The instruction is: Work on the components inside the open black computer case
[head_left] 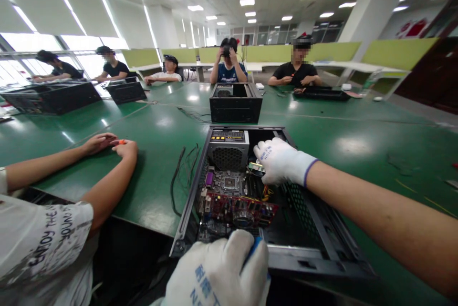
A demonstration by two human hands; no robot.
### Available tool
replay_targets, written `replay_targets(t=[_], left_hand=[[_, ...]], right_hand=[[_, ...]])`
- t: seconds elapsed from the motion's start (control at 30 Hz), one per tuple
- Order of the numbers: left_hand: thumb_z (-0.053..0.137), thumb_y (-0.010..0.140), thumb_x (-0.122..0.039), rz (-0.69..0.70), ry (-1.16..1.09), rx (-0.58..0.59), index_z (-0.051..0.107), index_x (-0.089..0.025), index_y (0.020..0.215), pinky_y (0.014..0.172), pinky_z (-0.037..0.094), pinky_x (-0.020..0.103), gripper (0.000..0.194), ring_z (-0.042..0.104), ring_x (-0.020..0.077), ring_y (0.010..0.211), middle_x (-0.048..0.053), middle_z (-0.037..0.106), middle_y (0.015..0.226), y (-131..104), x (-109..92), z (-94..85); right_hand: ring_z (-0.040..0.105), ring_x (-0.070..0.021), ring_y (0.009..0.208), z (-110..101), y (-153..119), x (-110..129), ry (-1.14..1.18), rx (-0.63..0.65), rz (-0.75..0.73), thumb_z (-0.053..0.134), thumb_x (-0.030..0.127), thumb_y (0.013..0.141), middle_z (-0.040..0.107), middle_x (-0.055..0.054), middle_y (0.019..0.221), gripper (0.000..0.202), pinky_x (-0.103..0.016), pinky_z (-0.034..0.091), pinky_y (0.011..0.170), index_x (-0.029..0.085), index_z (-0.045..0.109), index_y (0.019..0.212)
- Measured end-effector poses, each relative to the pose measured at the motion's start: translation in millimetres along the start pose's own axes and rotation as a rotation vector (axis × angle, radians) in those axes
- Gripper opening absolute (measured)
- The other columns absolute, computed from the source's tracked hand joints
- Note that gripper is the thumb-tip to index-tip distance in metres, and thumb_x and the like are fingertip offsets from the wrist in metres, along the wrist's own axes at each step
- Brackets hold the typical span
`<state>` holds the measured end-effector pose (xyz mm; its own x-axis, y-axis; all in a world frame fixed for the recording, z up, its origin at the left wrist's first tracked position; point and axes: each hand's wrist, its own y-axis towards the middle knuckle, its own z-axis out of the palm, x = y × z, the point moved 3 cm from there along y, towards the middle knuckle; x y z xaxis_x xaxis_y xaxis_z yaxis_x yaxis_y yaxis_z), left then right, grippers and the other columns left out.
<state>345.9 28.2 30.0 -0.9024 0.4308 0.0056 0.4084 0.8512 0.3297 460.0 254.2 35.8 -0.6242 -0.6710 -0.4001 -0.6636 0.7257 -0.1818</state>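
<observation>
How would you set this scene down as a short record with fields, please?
Left hand: gloved, at the near edge of the open computer case; its grip is hidden
Right hand: gloved, inside the case, holding a small green board
Inside the case: power supply at far left; red card nearer
Left of the case: black cables on the green table
Beyond it: second case
Neighbour at left: bare hands, with an orange item

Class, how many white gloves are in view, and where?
2: one on the right hand, inside the open computer case; one on the left hand, at its near edge.
</observation>
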Motion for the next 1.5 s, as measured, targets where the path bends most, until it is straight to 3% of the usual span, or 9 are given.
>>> replay_targets(t=[0.2,0.3,0.37,0.43,0.63,0.77,0.97,1.2,1.5], left_hand=[[0.051,0.096,-0.035,-0.04,-0.238,0.131,0.061,-0.027,0.097,0.067,0.052,0.027,0.013,0.066,0.0147,0.076,-0.001,0.063,0.094,36,37,-23.9],[0.044,0.097,-0.029,-0.074,-0.169,0.183,0.059,-0.022,0.103,0.088,0.052,0.033,0.018,0.066,0.0193,0.094,0.004,0.064,0.103,71,57,-18.1],[0.043,0.096,-0.026,-0.075,-0.08,0.279,0.056,-0.017,0.116,0.096,0.051,0.036,0.026,0.064,0.0234,0.106,0.009,0.064,0.114,95,68,-2.2],[0.042,0.095,-0.025,-0.062,-0.005,0.465,0.054,-0.014,0.123,0.098,0.051,0.037,0.033,0.063,0.0257,0.114,0.014,0.063,0.123,116,79,22.1],[0.067,0.077,-0.027,0.024,0.072,0.775,0.06,-0.016,0.121,0.093,0.055,0.038,0.045,0.067,0.0302,0.112,0.015,0.067,0.124,157,96,85.9],[0.075,0.071,-0.029,0.031,0.13,0.866,0.06,-0.018,0.123,0.095,0.056,0.039,0.056,0.067,0.0307,0.114,0.014,0.068,0.127,166,98,104.6],[0.08,0.067,-0.031,0.005,0.217,0.902,0.054,-0.015,0.135,0.1,0.054,0.04,0.074,0.064,0.033,0.12,0.019,0.062,0.136,168,98,109.0],[0.079,0.069,-0.032,0.001,0.224,0.939,0.064,-0.02,0.122,0.099,0.054,0.037,0.056,0.066,0.0302,0.116,0.014,0.07,0.125,170,100,114.0],[0.071,0.077,-0.026,0.029,0.199,0.932,0.068,-0.013,0.117,0.096,0.055,0.039,0.042,0.069,0.0312,0.11,0.017,0.072,0.12,172,95,114.3]], right_hand=[[0.068,-0.0349,0.098,13,13,-7,0.011,0.001,-0.025,0.07,0.046,0.064,0.068,-0.021,0.112,0.066,-0.046,0.05,0.084,0.008,0.067,0.118],[0.068,-0.0332,0.097,15,13,-8,-0.008,0.015,-0.022,0.074,0.043,0.063,0.07,-0.02,0.113,0.064,-0.044,0.049,0.085,0.01,0.067,0.118],[0.068,-0.0324,0.098,14,12,-7,-0.032,0.047,-0.018,0.078,0.045,0.063,0.071,-0.019,0.113,0.062,-0.043,0.048,0.086,0.012,0.068,0.115],[0.068,-0.0322,0.099,12,9,-5,-0.042,0.064,-0.02,0.08,0.047,0.063,0.071,-0.019,0.113,0.058,-0.043,0.047,0.086,0.015,0.07,0.11],[0.068,-0.0331,0.101,9,6,-4,-0.024,0.044,-0.029,0.08,0.044,0.065,0.072,-0.019,0.113,0.053,-0.044,0.047,0.086,0.017,0.071,0.109],[0.068,-0.0337,0.101,11,7,-6,-0.001,0.052,-0.03,0.081,0.045,0.063,0.071,-0.019,0.114,0.054,-0.045,0.047,0.085,0.017,0.071,0.109],[0.069,-0.0357,0.099,6,4,-6,0.076,0.041,-0.017,0.082,0.031,0.06,0.072,-0.019,0.11,0.045,-0.047,0.048,0.084,0.018,0.074,0.102],[0.068,-0.0357,0.101,7,3,-6,0.101,0.053,-0.027,0.081,0.025,0.06,0.073,-0.016,0.112,0.042,-0.049,0.048,0.086,0.022,0.075,0.102],[0.068,-0.037,0.103,7,3,-8,0.109,0.049,-0.035,0.08,0.024,0.061,0.073,-0.016,0.113,0.044,-0.051,0.047,0.088,0.021,0.075,0.104]])
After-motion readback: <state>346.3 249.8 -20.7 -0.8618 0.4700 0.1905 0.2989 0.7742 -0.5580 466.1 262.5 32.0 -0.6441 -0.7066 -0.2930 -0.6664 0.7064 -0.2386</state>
